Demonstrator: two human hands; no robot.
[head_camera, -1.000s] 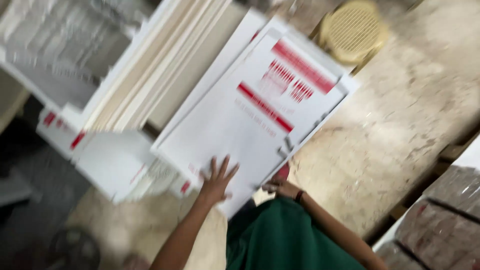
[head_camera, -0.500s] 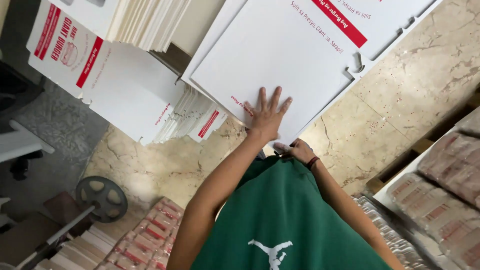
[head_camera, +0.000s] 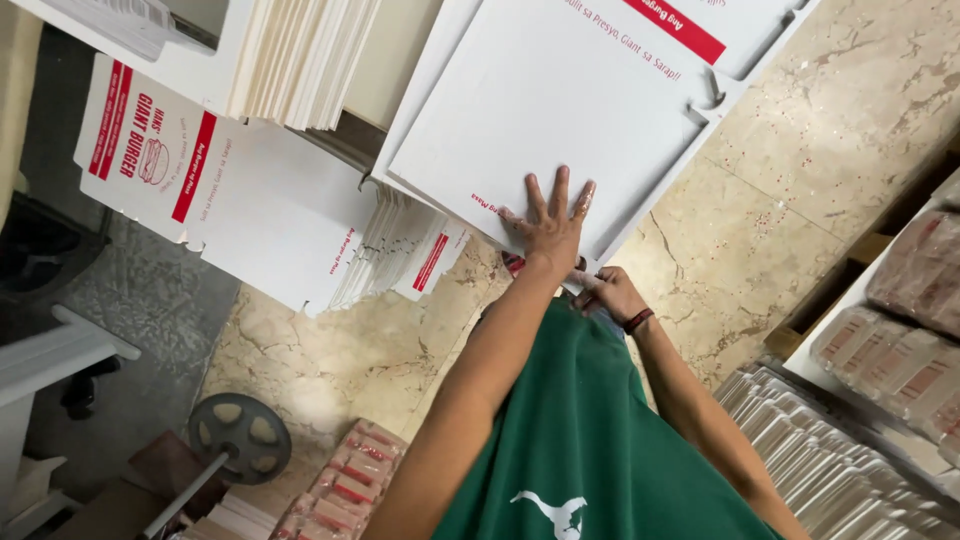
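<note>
Pressing flat with spread fingers, the left hand (head_camera: 551, 222) rests on the white flat cardboard box blank with red printing (head_camera: 560, 110) at upper centre. The right hand (head_camera: 610, 293) pinches that blank's lower edge, just beside a fanned stack of similar white blanks (head_camera: 300, 215) at left.

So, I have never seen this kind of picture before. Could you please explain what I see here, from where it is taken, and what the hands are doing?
There is no machine here. A person wears a camera on the head, and it looks down at their own two arms and green shirt.

The left hand lies flat, fingers spread, on top of a stack of flat white cardboard box blanks with red print. The right hand, with a dark band at the wrist, is at the near edge of that same stack, just below it; what the fingers grip there is hidden.

The stack rests on a beige marble counter. To the left lies another fanned pile of printed box blanks. At the lower edge and on the right are wrapped bundles of red and white packs, and a small metal wheel lies lower left.
</note>
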